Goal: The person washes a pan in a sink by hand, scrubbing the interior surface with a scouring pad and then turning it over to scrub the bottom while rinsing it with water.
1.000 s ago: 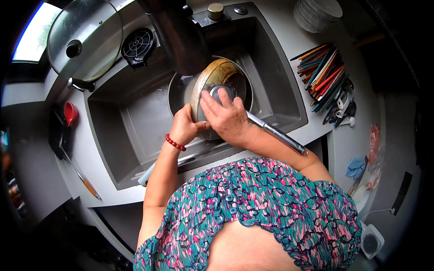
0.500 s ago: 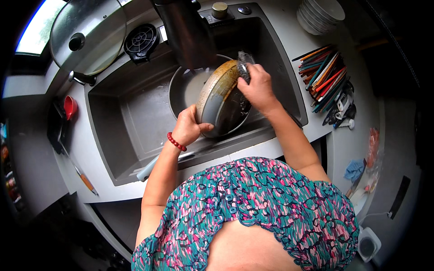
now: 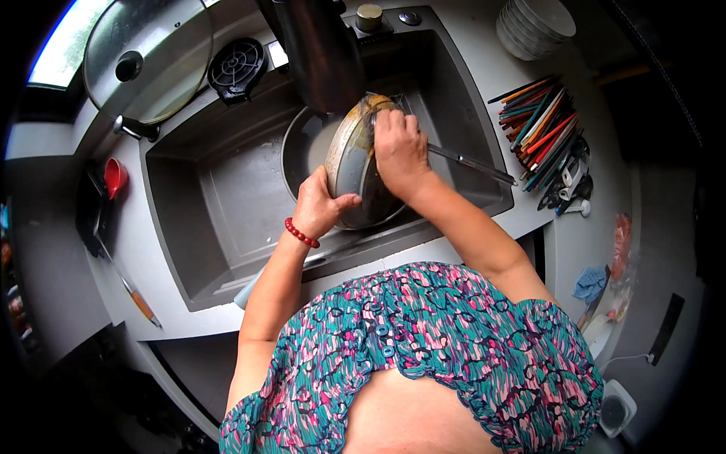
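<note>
Tilted up on its edge above the sink is a round pan [image 3: 349, 170], its outside brown-stained near the top. My left hand [image 3: 316, 204] grips its near left rim, thumb over the edge. My right hand [image 3: 401, 147] is closed and pressed against the stained upper side. In the earlier frame it held a steel wool scrubber; now its fingers mostly cover what they hold. Beneath lies a larger pan [image 3: 286, 151] with cloudy water. A dark metal handle [image 3: 476, 164] sticks out right of my right wrist; I cannot tell which piece it belongs to.
The dark sink [image 3: 204, 197] has a black faucet [image 3: 321, 60] over it. A glass lid [image 3: 151, 45] leans at the back left. Chopsticks [image 3: 541, 125] and stacked white bowls [image 3: 533, 26] are on the right counter. A red ladle [image 3: 115, 178] lies left; a pale blue handle [image 3: 248, 291] crosses the front edge.
My right hand has moved left and slightly down along the pan's stained side. The pan has turned a little, and the dark handle has come into sight at the right.
</note>
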